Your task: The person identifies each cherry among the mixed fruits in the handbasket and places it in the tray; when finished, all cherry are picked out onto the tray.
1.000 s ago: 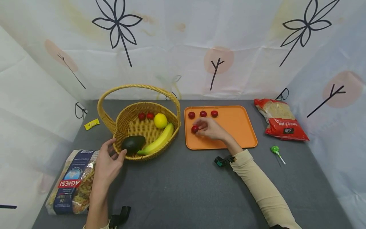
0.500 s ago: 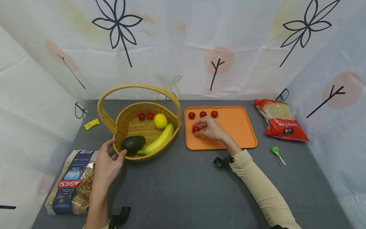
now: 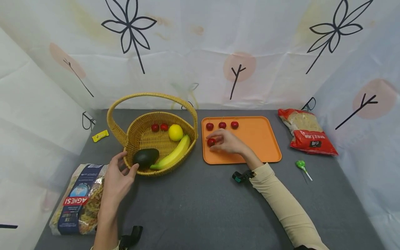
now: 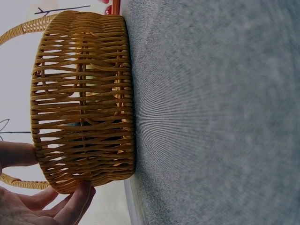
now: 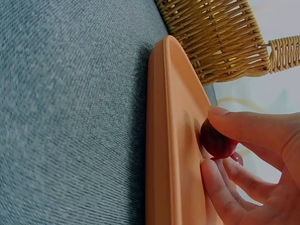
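Note:
Over the left part of the orange tray (image 3: 259,139), my right hand (image 3: 227,141) pinches a dark red cherry (image 3: 211,142) between thumb and fingers; the right wrist view shows this cherry (image 5: 217,139) close to the tray's surface. Three more cherries (image 3: 222,125) lie in a row near the tray's back edge. My left hand (image 3: 117,178) grips the near left rim of the wicker basket (image 3: 134,126), thumb and fingers on either side of its wall. Inside the basket are an avocado (image 3: 146,158), a banana (image 3: 173,155), a lemon (image 3: 175,132) and two small red fruits (image 3: 155,127).
A pasta bag (image 3: 73,208) lies left of my left forearm, with a yellow wrapped candy (image 3: 100,135) behind it. Right of the tray are a red food bag (image 3: 310,133) and a green lollipop (image 3: 300,163). Patterned cloth stands behind and at the sides.
My right hand has shifted slightly left over the tray with the cherry between its fingers. The left hand and the basket have stayed in place.

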Demonstrator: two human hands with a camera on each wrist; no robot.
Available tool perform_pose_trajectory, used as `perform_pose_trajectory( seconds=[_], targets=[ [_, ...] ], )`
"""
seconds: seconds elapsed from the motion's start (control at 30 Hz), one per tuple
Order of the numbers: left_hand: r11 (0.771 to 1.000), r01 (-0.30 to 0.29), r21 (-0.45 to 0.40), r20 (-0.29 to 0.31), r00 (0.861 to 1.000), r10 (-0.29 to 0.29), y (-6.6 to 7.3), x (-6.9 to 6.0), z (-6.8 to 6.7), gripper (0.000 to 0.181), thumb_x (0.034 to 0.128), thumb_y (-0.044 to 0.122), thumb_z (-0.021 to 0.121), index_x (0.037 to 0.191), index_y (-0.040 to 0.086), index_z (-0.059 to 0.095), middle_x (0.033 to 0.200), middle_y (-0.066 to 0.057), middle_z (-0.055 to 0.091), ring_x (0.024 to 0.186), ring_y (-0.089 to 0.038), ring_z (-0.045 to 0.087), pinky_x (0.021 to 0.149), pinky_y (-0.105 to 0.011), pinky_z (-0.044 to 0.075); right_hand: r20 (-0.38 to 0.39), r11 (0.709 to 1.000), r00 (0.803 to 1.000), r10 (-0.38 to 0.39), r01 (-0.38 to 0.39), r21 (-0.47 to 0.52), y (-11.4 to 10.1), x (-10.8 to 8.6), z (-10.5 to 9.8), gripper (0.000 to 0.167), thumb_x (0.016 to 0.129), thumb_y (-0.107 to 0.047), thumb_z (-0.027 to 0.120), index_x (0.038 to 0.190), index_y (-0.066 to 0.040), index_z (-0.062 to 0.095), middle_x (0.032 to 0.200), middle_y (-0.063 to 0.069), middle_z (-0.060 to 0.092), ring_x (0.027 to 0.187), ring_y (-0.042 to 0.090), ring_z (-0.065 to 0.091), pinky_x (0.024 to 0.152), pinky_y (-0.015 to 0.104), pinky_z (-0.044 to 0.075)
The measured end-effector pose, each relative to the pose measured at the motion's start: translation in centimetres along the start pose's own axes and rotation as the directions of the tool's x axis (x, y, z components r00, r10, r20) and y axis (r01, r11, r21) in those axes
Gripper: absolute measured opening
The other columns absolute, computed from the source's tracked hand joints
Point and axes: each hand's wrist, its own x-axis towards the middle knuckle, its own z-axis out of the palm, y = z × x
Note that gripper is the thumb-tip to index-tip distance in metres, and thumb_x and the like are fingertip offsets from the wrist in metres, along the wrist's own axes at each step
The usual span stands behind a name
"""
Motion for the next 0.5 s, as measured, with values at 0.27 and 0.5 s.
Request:
perform_pose_trajectory(
  seconds=[0.27,0.5],
  targets=[
    [1.0,0.003,-0.003,0.002,1.0,-0.003,-0.08,0.02,0.06,0.074,0.1066,0.018,0.068,0.169,0.002,0.03,0.169,-0.033,0.037,0.152,-0.055,0.047,0.12,-0.067,0.049,-0.001,0.999,0.999,0.032,-0.032,0.003,-0.42,-0.19,-0.43,0.045,0.092,0.0,0.083,0.135,0.005,0.07,0.14,0.023,0.072,0.121,0.041,0.076,0.095,0.045,0.069],
    [1.0,0.008,-0.002,0.005,1.0,-0.008,-0.16,0.09,0.02,0.075,0.1068,0.019,0.068,0.169,0.003,0.03,0.17,-0.033,0.036,0.151,-0.055,0.048,0.119,-0.067,0.05,0.001,0.999,0.999,0.046,-0.046,0.012,-0.41,-0.22,-0.6,0.042,0.093,0.0,0.081,0.134,0.004,0.071,0.137,0.023,0.075,0.119,0.04,0.076,0.101,0.051,0.066]
  ],
)
